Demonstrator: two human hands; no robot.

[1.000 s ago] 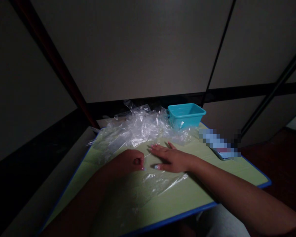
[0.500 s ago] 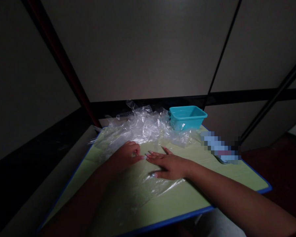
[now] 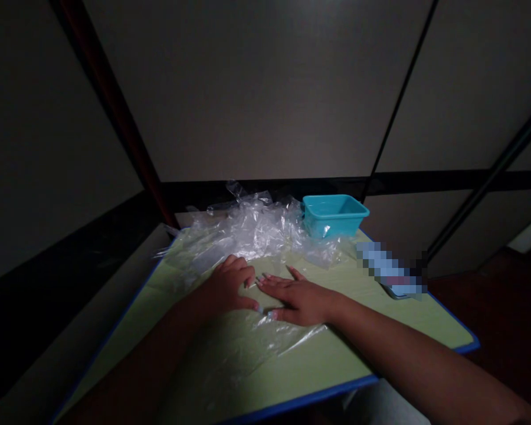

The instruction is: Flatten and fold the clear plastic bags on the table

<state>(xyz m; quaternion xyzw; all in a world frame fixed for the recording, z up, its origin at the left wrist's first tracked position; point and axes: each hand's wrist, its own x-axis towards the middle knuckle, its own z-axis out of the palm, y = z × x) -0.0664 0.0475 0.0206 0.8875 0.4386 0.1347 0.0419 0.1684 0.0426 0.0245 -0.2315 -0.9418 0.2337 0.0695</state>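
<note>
A thin clear plastic bag (image 3: 283, 337) lies spread on the table in front of me, its outline hard to make out. My right hand (image 3: 298, 300) rests flat on it, palm down, fingers stretched out. Just left of those fingertips is my left hand (image 3: 232, 286), its fingers bent and its thumb held apart from them. Nothing shows between the left thumb and fingers. Beyond both hands sits a crumpled heap of clear plastic bags (image 3: 259, 227).
A turquoise plastic basket (image 3: 336, 225) stands at the back right of the light green table (image 3: 336, 354), which has a blue edge. A blurred-out flat object (image 3: 392, 271) lies near the right edge. Cabinet panels (image 3: 256, 94) rise directly behind the table.
My left thumb has moved away from its fingers and towards me, widening the gap. My right hand stays flat on the plastic. The view has shifted slightly.
</note>
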